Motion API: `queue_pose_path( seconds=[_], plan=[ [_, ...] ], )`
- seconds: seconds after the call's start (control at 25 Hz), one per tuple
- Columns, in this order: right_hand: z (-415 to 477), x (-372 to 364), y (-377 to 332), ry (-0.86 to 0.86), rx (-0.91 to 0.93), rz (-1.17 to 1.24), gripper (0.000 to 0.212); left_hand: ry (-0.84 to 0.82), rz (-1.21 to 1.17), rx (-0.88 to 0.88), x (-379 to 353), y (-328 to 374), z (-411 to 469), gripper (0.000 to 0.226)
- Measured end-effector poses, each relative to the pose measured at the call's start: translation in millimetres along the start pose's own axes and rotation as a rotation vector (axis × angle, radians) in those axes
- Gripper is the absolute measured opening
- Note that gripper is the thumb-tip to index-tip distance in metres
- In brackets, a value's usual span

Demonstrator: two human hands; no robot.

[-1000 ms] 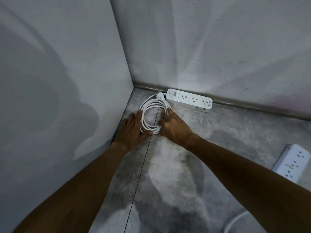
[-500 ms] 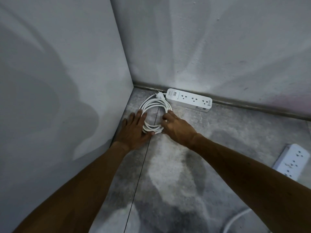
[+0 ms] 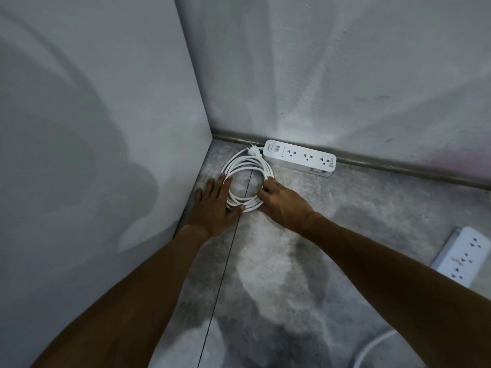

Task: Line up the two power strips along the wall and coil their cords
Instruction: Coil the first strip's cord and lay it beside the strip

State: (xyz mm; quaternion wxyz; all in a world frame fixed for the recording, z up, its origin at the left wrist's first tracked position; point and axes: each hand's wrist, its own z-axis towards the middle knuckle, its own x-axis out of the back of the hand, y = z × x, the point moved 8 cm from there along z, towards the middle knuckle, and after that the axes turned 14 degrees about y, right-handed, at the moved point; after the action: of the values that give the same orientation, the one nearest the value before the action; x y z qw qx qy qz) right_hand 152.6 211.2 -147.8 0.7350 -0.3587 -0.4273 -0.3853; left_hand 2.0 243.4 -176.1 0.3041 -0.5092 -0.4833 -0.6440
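A white power strip (image 3: 301, 158) lies flat along the base of the back wall, close to the corner. Its white cord (image 3: 248, 166) lies in a round coil on the floor just left of it. My left hand (image 3: 215, 205) rests flat on the coil's left side, fingers spread, thumb over the near loops. My right hand (image 3: 284, 201) presses its curled fingertips on the coil's right side. A second white power strip (image 3: 463, 256) lies at an angle on the floor at the right edge, away from the wall. A piece of its cord (image 3: 372, 349) shows at the bottom right.
Two grey walls (image 3: 332, 75) meet in a corner at the back left. A metal skirting strip (image 3: 414, 170) runs along the back wall. The floor (image 3: 279, 274) is mottled grey, with a dark tile joint running from the coil toward me.
My right hand slid slightly back along the coil's right side and its fingers curled in. My left hand stayed flat on the left side. The coil looks a little tidier.
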Motion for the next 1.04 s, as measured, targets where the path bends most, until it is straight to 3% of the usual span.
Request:
queue_pose_path(
  seconds=[0.12, 0.28, 0.4, 0.48, 0.6, 0.76, 0.92, 1.04],
  plan=[
    [0, 2, 6, -0.027, -0.056, 0.053, 0.031, 0.000, 0.005, -0.004, -2, 0, 0, 0.086],
    [1, -16, 2, -0.192, -0.029, -0.034, 0.037, 0.002, -0.020, 0.003, -6, -3, 0, 0.091],
    [7, -2, 2, -0.091, -0.045, -0.118, 0.028, 0.008, -0.041, 0.005, -8, -4, 1, 0.094],
    [14, -1, -4, -0.102, 0.026, -0.212, 0.037, 0.024, -0.045, 0.005, -8, -5, 1, 0.096],
    [22, -14, -26, -0.202, 0.147, -0.109, 0.037, 0.016, -0.071, 0.011, -10, -7, 2, 0.099],
    [27, -24, -28, -0.356, 0.058, -0.096, 0.049, 0.010, -0.100, 0.027, -13, -10, 2, 0.095],
    [36, -26, -23, -0.399, -0.054, -0.050, 0.042, -0.011, -0.131, 0.026, -14, -8, 3, 0.090],
    [35, -35, -23, -0.498, -0.096, -0.087, 0.049, -0.010, -0.163, 0.039, -14, -7, 2, 0.093]
  ],
)
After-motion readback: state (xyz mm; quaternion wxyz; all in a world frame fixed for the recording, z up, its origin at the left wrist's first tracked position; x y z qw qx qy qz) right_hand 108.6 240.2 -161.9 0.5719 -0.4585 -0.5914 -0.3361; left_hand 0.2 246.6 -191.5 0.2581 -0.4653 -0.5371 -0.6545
